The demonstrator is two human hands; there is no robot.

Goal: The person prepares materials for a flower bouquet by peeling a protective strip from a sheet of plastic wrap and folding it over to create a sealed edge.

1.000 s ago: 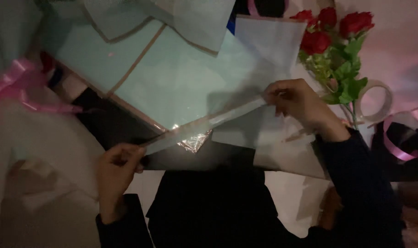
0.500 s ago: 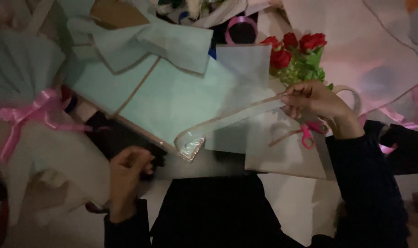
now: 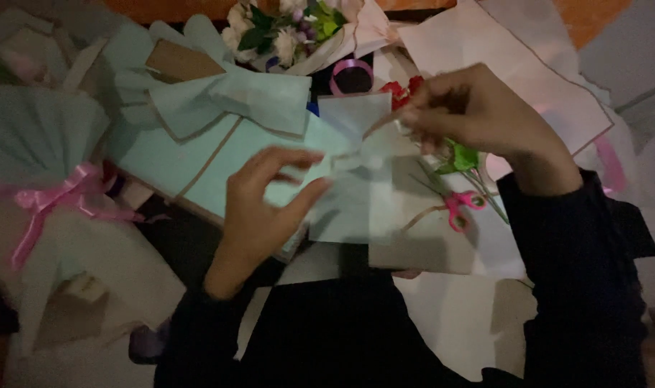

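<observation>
**Now: both hands on a clear strip above the wrapping sheets**

Seen from your head camera, your right hand (image 3: 478, 115) is raised over the middle of the work surface, its fingertips pinched shut on one end of a thin, pale, see-through strip (image 3: 363, 152). The strip runs down and to the left from that pinch toward your left hand (image 3: 259, 208). Your left hand is half open, fingers spread and curved, thumb stretched toward the strip's lower, bunched end; whether the thumb actually touches it, you cannot tell from this blurred view. That hand grips nothing firmly.

Under the strip lies a pale sheet (image 3: 349, 208), overlapping a wider mint sheet (image 3: 191, 158) with a tan edge to its left. Just below your right hand, red roses (image 3: 399, 90) peek out with green leaves (image 3: 464, 154), their stems running down to the right. Pink-handled scissors (image 3: 460, 208) lie on a sheet near those stems, apart from both hands.

At the far left sits a wrapped bundle tied with a pink ribbon bow (image 3: 51, 201). At the top centre is a bouquet (image 3: 284, 29) of white flowers, and just beside it a pink ribbon roll (image 3: 350, 75) stands behind the sheets. More pale sheets (image 3: 529, 65) spread out at the upper right. Your dark sleeves fill the bottom of the view.
</observation>
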